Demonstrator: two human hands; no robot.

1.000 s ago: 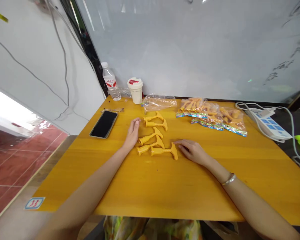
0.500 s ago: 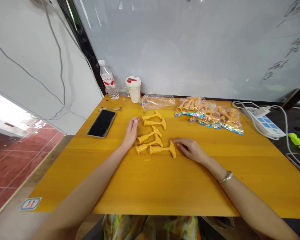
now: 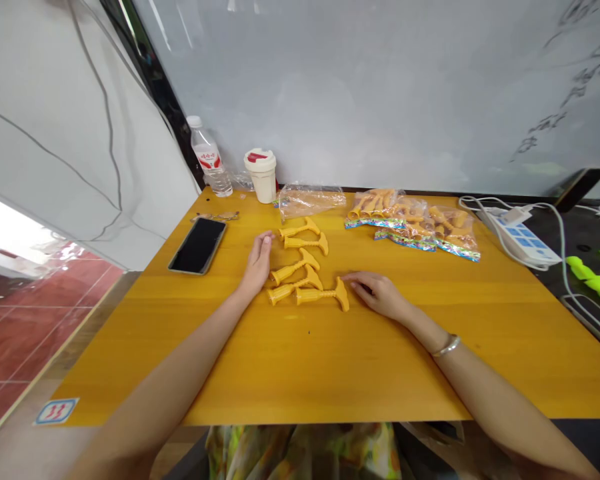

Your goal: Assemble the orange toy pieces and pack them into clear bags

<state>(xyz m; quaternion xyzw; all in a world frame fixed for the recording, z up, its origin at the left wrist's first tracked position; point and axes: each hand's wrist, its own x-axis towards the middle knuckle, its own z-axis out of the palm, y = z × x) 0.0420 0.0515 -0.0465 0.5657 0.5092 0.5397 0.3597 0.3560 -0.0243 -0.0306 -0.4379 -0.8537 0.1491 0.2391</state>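
From where I stand, the near desk [image 3: 300, 373] between the arms [image 3: 185, 367] leaves room for a hand to slide through. Farther in, yellow pieces [image 3: 313, 295] crowd the gap between left hand [image 3: 257, 267] and right hand [image 3: 379, 294]. Bottle [image 3: 211, 160], cup [image 3: 263, 179] and bags [image 3: 414, 223] obstruct the far side; the phone [image 3: 198, 246], the left.

We cannot tell whether the right hand [image 3: 381, 295] touches the nearest yellow piece [image 3: 341, 295]; upper-right handwriting [image 3: 586, 80] runs off-frame.
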